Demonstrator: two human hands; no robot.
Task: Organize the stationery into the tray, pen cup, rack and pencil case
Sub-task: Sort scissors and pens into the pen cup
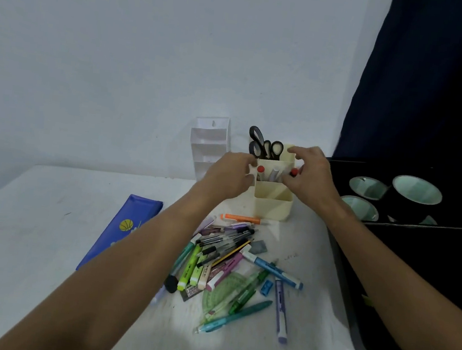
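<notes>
White worktop (44,240), far side: both hands' fingers pinch red-capped markers, left hand (231,175), right hand (312,172), at the pen cup (272,199); a nudge could tip it.

White table (44,240) carries a blue pencil case (119,234), cream pen cup (272,205), clear rack (210,146), and a loose heap of pens (228,266).
</notes>
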